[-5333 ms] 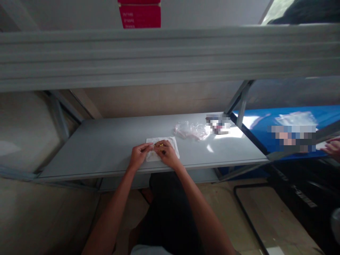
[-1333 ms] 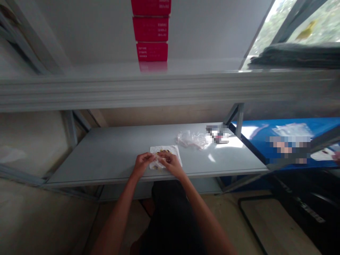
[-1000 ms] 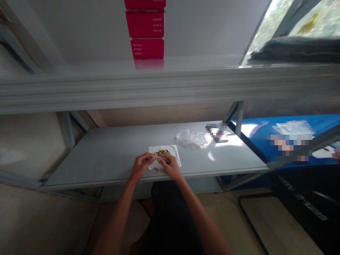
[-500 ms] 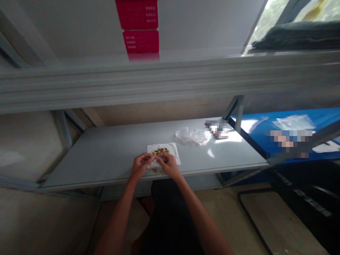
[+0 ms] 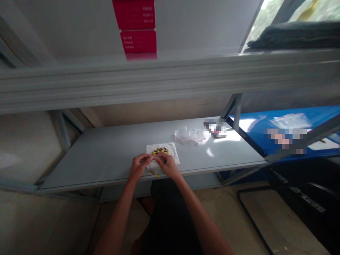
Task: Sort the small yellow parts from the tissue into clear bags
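Note:
A white paper napkin (image 5: 162,150) lies near the front edge of a grey metal shelf board (image 5: 90,164). A cluster of small yellow and dark pieces (image 5: 159,151) sits on its far half, and a few yellow ones (image 5: 154,173) lie at its near edge. My left hand (image 5: 139,166) and my right hand (image 5: 167,164) meet above the napkin, fingertips pinched close together. Whatever lies between the fingers is hidden.
A crumpled clear plastic bag (image 5: 189,135) and a blurred packet (image 5: 215,128) lie farther right on the board. A blue surface (image 5: 278,122) sits beyond the upright at right. A grey shelf beam (image 5: 159,79) crosses above, carrying red boxes (image 5: 134,30).
More yellow and dark pieces show on the napkin than in the oldest frame, with a few at its near edge. My hands stay together over it. The view has shifted slightly.

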